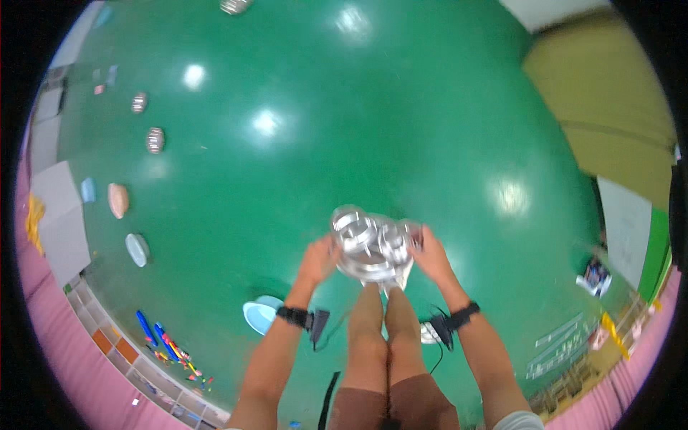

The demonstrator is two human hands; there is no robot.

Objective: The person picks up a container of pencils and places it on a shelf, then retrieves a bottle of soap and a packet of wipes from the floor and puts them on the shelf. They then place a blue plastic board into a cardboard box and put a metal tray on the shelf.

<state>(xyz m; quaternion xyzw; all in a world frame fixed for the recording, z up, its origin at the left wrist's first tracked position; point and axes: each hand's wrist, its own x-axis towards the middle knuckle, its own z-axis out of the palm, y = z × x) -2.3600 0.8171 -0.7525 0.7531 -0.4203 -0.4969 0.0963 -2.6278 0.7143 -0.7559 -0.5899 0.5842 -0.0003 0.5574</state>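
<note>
In front of my legs I hold up a shiny round metal basin (367, 272), blurred by motion. Inside it, or stacked on it, are a metal bowl or ring-shaped dish (354, 228) and a smaller metal vessel (393, 242); their exact kinds are smeared. My left hand (319, 261) is closed on the basin's left side. On the opposite side my right hand (430, 258) grips the load with fingers closed, next to a darker metal part that I cannot make out.
A light blue basin (259, 315) is on the green floor left of my legs. Farther left lie a pale blue basin (137, 250), a pink basket (118, 201) and silver ribbed objects (155, 140). Colourful toys (168, 344) lie by low shelves (115, 355). An olive mat (609, 93) stands right.
</note>
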